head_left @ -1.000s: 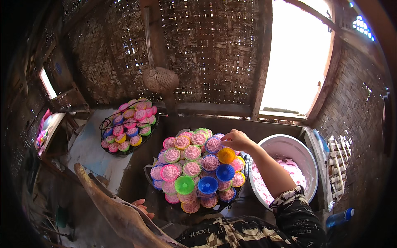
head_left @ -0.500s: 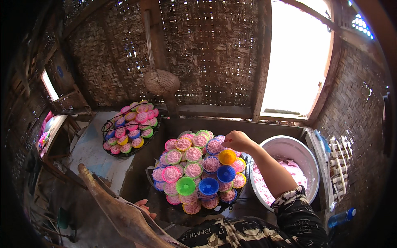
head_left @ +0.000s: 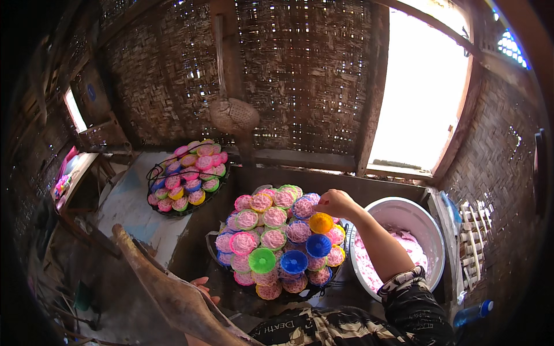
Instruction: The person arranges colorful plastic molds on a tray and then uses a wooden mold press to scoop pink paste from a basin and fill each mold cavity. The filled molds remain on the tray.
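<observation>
Beside the far right of a heaped pile of small plastic cups, my right hand (head_left: 337,204) is closed, fingers bent together. Its fingertips are at a blue-rimmed cup (head_left: 304,207) filled with pink strands; what they pinch is hidden. Most cups in the pile hold the same pink strands. An orange cup (head_left: 321,223), a green cup (head_left: 262,260) and blue cups (head_left: 294,262) on its near side show no strands. My left hand (head_left: 203,288) is low, partly hidden behind a curved wooden piece (head_left: 167,288); its visible fingers are apart, with nothing seen in them.
A round white tub (head_left: 435,228) of pink strands stands right of the pile. A dark wire basket (head_left: 199,213) of similar cups sits at the back left. A blue-capped bottle (head_left: 473,313) lies at the right. A woven scoop (head_left: 234,116) hangs on the bamboo wall.
The view has shifted slightly, so the scene sits a little further right. My right hand stays beside the same cups, and my left hand is about where it was.
</observation>
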Tool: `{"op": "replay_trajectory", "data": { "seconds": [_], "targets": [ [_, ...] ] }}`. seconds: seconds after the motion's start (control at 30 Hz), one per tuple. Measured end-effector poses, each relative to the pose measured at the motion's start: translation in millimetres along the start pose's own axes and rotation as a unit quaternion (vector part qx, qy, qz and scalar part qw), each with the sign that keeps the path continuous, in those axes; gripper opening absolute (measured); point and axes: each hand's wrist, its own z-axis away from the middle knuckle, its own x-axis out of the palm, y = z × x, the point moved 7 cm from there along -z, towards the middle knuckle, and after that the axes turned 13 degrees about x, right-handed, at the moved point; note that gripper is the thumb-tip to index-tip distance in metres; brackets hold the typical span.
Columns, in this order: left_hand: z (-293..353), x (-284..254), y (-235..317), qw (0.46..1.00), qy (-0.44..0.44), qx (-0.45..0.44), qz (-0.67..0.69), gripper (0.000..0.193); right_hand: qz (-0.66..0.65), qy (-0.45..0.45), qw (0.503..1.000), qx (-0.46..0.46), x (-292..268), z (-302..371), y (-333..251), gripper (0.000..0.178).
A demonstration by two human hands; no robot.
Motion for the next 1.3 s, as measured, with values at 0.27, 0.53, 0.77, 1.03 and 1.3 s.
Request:
{"op": "replay_trajectory", "data": {
  "seconds": [0.27, 0.53, 0.77, 1.03, 1.3],
  "targets": [
    [2.1, 25.4, 27.6, 0.984, 0.005, 0.165, 0.066, 0.032, 0.066, 0.047, 0.995, -0.053, -2.7, 8.3, -18.3, 0.040],
    [1.6, 4.2, -6.6, 0.984, 0.002, 0.047, 0.174, 0.042, 0.108, 0.105, 0.983, -0.102, -5.5, 22.9, -35.6, 0.031],
    [-0.1, -13.8, -21.0, 0.984, -0.118, 0.116, 0.066, 0.058, -0.054, 0.027, 0.995, -0.084, -28.2, 15.2, -42.3, 0.029],
    [2.3, 10.0, -3.2, 0.943, -0.105, 0.025, 0.315, 0.057, 0.041, 0.105, 0.988, -0.102, -14.0, 12.2, -40.3, 0.020],
    [3.7, 22.4, 5.1, 0.890, -0.132, 0.016, 0.436, 0.060, -0.011, 0.151, 0.976, -0.157, -17.0, 21.1, -36.6, 0.010]
  ]
}}
